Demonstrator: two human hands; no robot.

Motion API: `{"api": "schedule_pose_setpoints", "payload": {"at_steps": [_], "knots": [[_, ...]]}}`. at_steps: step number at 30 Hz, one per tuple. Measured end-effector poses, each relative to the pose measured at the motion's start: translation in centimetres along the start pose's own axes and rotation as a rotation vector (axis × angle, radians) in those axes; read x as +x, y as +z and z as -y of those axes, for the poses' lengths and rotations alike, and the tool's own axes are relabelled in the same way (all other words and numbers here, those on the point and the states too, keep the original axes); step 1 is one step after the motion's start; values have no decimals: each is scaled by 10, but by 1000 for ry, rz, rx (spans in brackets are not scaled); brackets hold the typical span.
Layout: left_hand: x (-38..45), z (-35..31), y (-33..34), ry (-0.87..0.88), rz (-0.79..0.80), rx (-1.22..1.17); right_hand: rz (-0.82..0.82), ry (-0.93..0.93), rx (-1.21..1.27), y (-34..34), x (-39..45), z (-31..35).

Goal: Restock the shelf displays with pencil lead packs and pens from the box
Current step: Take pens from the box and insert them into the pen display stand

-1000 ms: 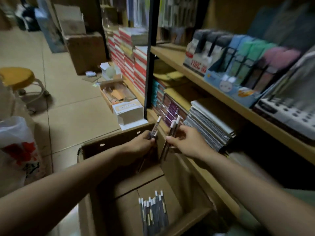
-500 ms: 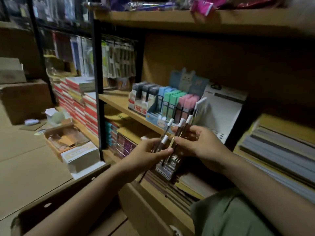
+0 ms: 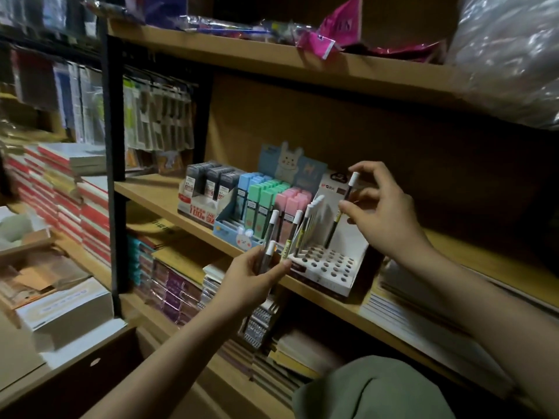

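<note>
A white pen display stand (image 3: 328,266) with rows of round holes sits on the middle shelf (image 3: 157,193). My right hand (image 3: 382,210) pinches one dark pen with a white cap (image 3: 343,207), its lower tip standing in a back hole of the stand. My left hand (image 3: 252,278) grips a bunch of dark pens with white caps (image 3: 279,237) just left of the stand. A row of pens (image 3: 311,217) stands at the stand's left side. Pencil lead packs in grey, blue, green and pink (image 3: 257,198) fill two display boxes to the left.
The brown cardboard box's edge (image 3: 75,376) shows at the lower left. Stacks of notebooks (image 3: 90,207) fill the left shelving, and more lie on the lower shelf (image 3: 181,291). A top shelf board (image 3: 272,60) hangs overhead with plastic bags on it. My green-clad knee (image 3: 372,391) is below.
My view and both hands rose from the box to the shelf. My right hand drew away from my left with a single pen and moved it to the stand; my left keeps the bunch.
</note>
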State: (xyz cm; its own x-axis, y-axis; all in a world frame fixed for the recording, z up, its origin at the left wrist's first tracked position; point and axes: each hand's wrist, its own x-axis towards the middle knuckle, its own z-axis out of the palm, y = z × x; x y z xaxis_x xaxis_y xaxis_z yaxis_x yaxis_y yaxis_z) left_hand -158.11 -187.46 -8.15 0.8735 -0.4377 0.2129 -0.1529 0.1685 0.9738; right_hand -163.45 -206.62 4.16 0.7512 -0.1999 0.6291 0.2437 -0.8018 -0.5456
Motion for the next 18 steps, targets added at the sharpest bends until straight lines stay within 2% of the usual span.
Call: {"api": "schedule_pose_setpoints", "payload": {"at_steps": [4, 7, 18], "knots": [[6, 4, 4, 46, -33, 63, 8, -62, -144, 10, 14, -9], [7, 5, 4, 71, 20, 54, 11, -73, -146, 19, 21, -18], [15, 21, 0, 29, 7, 75, -34, -41, -196, 43, 23, -38]]}}
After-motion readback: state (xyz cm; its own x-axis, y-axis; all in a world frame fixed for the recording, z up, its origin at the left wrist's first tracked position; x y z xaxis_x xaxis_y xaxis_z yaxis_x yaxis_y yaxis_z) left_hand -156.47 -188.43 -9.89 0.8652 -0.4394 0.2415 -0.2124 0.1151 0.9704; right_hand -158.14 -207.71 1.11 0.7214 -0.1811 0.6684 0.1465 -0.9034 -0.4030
